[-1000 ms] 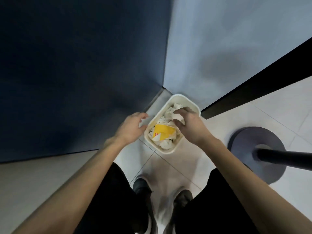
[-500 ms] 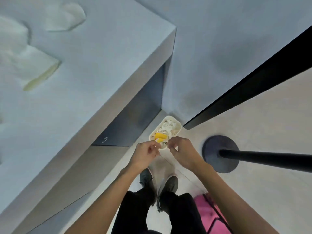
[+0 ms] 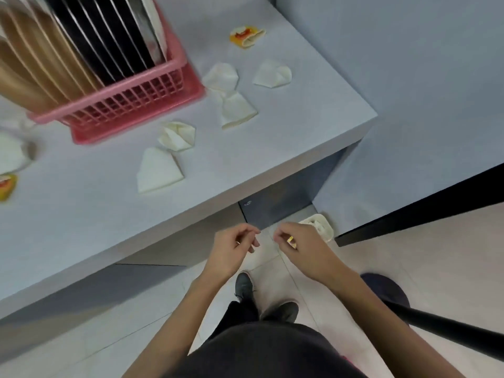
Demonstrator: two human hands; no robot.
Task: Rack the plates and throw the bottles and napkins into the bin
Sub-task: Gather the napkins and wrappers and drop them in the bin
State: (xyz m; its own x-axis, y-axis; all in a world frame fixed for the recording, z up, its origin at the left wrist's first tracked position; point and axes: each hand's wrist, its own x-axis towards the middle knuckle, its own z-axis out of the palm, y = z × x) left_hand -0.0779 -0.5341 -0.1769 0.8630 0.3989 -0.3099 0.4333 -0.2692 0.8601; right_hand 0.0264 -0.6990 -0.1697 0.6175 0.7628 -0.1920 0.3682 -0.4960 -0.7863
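Several white crumpled napkins lie on the grey table (image 3: 81, 219), among them one (image 3: 158, 170) near the front edge and another (image 3: 272, 75) further back. A yellow and red wrapper (image 3: 246, 36) lies at the far side. The pink rack (image 3: 131, 105) holds upright tan and black plates (image 3: 81, 45). The white bin (image 3: 321, 227) stands on the floor under the table corner, partly hidden by my right hand (image 3: 297, 246). My left hand (image 3: 231, 246) hangs beside it. Both hands have loosely curled fingers and hold nothing.
A dark round stand base (image 3: 387, 290) with a black pole (image 3: 450, 334) sits on the tiled floor at my right. A grey wall with a black skirting strip (image 3: 422, 214) runs behind the bin. My shoes (image 3: 245, 287) stand below my hands.
I have stood up from the bin; the view rose from the floor to the tabletop. My hands pulled back from the bin, and the napkin my right hand was holding is gone.
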